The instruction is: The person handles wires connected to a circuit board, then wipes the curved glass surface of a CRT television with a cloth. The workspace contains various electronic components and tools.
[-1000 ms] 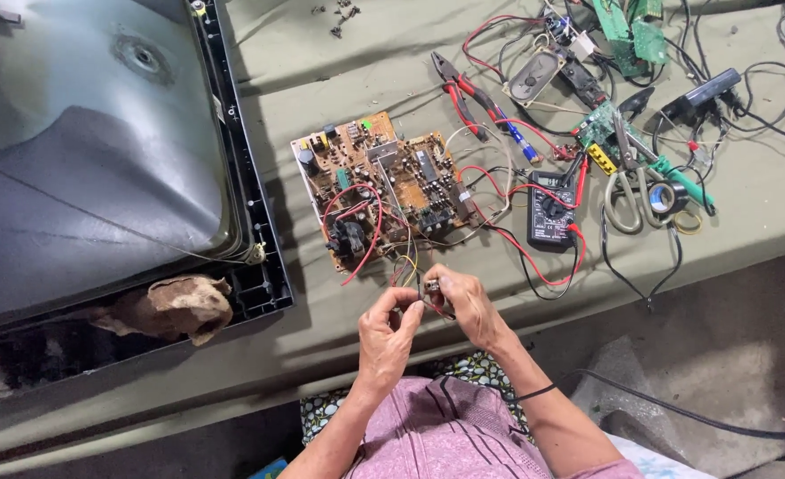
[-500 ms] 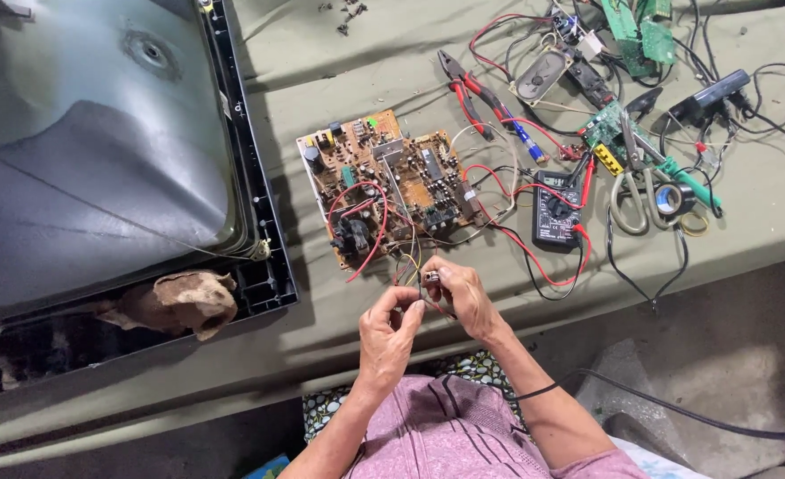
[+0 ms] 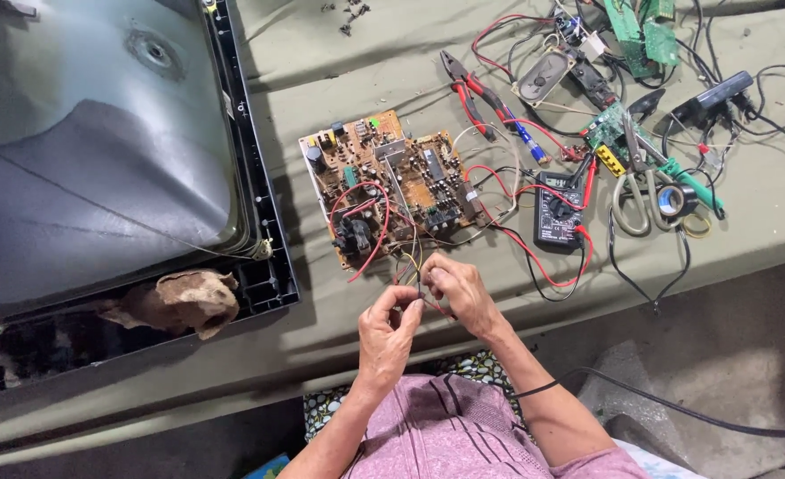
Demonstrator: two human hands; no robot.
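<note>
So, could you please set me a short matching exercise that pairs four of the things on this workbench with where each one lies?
Things:
1. brown circuit board
2. multimeter
3. scissors
4. picture tube

Places:
a. far left of the bench, inside a black frame
b. just beyond both hands, in the middle of the bench
c. right of the multimeter, next to a roll of tape
d. between the circuit board and the scissors, with red leads around it

Right pairs: 1-b, 2-d, 3-c, 4-a
</note>
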